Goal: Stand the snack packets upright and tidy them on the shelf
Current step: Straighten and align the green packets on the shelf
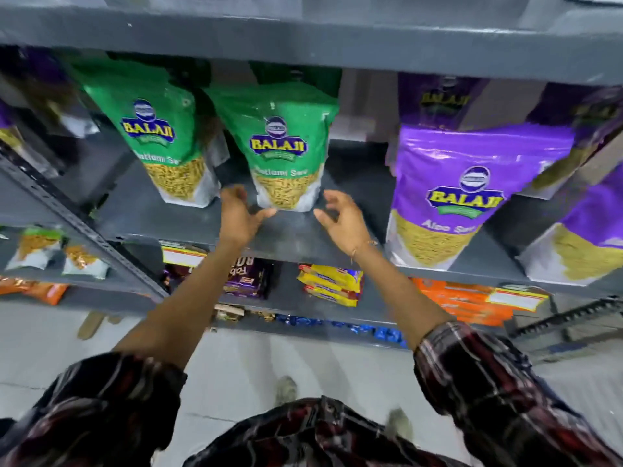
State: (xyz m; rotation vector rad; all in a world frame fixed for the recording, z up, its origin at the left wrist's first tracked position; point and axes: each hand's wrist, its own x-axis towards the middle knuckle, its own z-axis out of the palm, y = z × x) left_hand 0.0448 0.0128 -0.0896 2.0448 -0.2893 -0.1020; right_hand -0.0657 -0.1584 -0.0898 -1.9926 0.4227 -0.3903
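Two green Balaji sev packets stand upright on the grey shelf [188, 217]: one at the left [158, 136], one in the middle [285, 146]. My left hand [241, 219] is at the middle packet's lower left corner, fingers apart, thumb just under its base. My right hand [344, 219] hovers off its lower right corner, fingers spread, not touching. To the right stands a purple Balaji Aloo Sev packet [472, 193], with more purple packets [593, 227] beyond it, one at the far right leaning.
The shelf above [303, 38] overhangs the packet tops. An upright post [77, 224] divides off the left bay with small packets [37, 247]. Lower shelves hold purple, yellow [332, 283] and orange packs [465, 298]. A gap lies between the green and purple packets.
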